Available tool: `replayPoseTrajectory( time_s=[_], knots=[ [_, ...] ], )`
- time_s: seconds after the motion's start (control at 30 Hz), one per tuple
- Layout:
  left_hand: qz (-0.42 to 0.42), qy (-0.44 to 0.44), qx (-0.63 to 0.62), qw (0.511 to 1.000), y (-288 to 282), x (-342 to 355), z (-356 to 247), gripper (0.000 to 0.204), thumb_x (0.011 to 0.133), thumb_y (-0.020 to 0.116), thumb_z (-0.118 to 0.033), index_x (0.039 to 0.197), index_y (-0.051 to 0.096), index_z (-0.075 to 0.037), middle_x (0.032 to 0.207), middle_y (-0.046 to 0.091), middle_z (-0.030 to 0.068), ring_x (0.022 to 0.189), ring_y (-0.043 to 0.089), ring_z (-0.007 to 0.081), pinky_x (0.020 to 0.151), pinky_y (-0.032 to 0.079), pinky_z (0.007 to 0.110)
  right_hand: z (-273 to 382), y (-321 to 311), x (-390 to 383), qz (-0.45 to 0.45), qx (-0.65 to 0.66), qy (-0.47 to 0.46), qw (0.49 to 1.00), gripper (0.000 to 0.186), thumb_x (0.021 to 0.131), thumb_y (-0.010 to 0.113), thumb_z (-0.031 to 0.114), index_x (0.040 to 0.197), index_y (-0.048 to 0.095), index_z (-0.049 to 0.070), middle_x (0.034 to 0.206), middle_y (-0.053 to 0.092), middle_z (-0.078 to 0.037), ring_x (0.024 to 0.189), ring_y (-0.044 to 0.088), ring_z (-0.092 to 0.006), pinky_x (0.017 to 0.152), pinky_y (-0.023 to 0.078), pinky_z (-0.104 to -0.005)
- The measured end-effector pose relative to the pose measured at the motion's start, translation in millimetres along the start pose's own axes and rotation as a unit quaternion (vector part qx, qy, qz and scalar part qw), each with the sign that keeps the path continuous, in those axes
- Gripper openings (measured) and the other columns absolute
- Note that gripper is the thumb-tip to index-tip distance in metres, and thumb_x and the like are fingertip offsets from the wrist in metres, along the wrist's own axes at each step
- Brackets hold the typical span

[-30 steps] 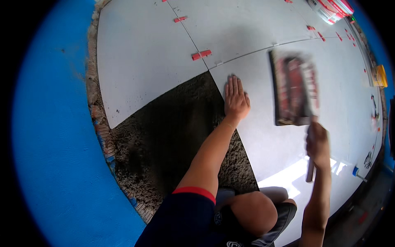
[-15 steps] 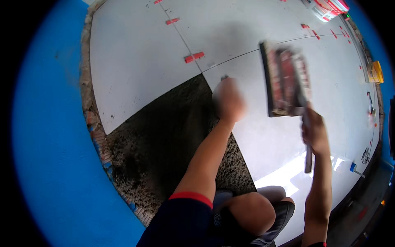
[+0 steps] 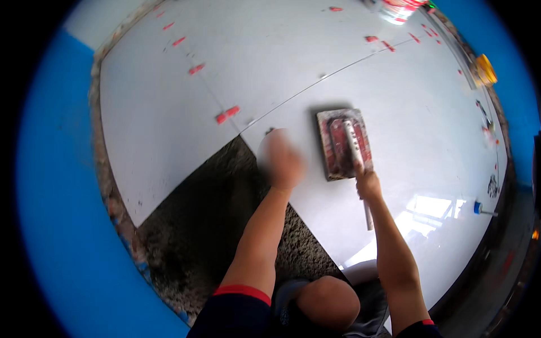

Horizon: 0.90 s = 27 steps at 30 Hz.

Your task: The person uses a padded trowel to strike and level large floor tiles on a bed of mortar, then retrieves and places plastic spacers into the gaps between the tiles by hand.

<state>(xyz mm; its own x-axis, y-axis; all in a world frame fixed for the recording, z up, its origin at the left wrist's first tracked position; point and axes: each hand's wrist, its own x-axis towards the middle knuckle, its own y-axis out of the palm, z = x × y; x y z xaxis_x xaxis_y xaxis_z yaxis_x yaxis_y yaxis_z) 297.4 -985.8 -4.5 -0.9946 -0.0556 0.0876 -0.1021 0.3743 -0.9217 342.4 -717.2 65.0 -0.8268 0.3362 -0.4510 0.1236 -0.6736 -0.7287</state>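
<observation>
My right hand is closed round the grey handle of a rectangular tile beater, a flat block with a red, mortar-smeared back. The block is over a large glossy white floor tile; whether it touches the surface, I cannot tell. To its left, my left hand is at this tile's edge beside the bare mortar. Motion smears its fingers, and a pale round blur with a small dark tip surrounds them; what that is, I cannot make out. Dark grey mortar bed fills the gap left of the tile.
Red levelling clips line the joints between the laid tiles. A white and red bucket and a yellow container stand at the far right. A blue-headed tool lies near the right edge. A blue wall runs along the left.
The tile beater has swung from tilted on edge and raised to flat over the tile, handle towards me. My left hand stays near the tile edge. The whole view has shifted.
</observation>
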Motion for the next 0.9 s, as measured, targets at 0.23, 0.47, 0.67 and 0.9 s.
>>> replayPoseTrajectory(
  time_s=[0.23,0.47,0.67,0.9],
  knots=[
    [-0.048,-0.001,0.053,0.997,26,86,-46,0.079,0.098,0.039,-0.04,0.153,0.014,0.011,0.164,0.007,0.0253,0.153,0.001,0.0364,0.124,0.002,0.046,-23,-25,-106,0.044,0.251,0.159,0.954,0.065,0.098,0.045,0.065,0.067,0.049,0.007,0.054,0.047,-0.002,0.042,0.047,-0.0118,0.04,0.041,-0.0292],
    [-0.031,-0.014,0.039,0.999,11,123,-81,0.083,0.097,0.043,-0.049,0.152,0.022,0.01,0.163,0.015,0.0254,0.153,0.009,0.0352,0.124,0.006,0.046,39,-111,-15,0.013,0.26,0.215,0.941,0.055,0.102,0.046,0.055,0.081,0.053,0.005,0.06,0.048,-0.001,0.046,0.046,-0.0113,0.041,0.04,-0.0294],
    [-0.011,0.012,0.115,0.993,8,131,-81,0.084,0.098,0.043,-0.05,0.153,0.02,0.01,0.163,0.014,0.0244,0.153,0.009,0.0348,0.123,0.008,0.047,38,-275,-61,-0.149,0.328,0.055,0.931,0.049,0.105,0.043,0.05,0.082,0.051,0.007,0.059,0.044,0.002,0.044,0.04,-0.0059,0.039,0.033,-0.0232],
    [-0.007,-0.019,0.12,0.993,16,133,-85,0.084,0.097,0.042,-0.049,0.152,0.021,0.011,0.162,0.015,0.028,0.153,0.01,0.0376,0.123,0.007,0.048,-6,-167,4,-0.209,0.196,0.279,0.916,0.057,0.105,0.037,0.051,0.082,0.055,0.002,0.059,0.052,-0.005,0.049,0.053,-0.0176,0.047,0.041,-0.0351]
  ],
)
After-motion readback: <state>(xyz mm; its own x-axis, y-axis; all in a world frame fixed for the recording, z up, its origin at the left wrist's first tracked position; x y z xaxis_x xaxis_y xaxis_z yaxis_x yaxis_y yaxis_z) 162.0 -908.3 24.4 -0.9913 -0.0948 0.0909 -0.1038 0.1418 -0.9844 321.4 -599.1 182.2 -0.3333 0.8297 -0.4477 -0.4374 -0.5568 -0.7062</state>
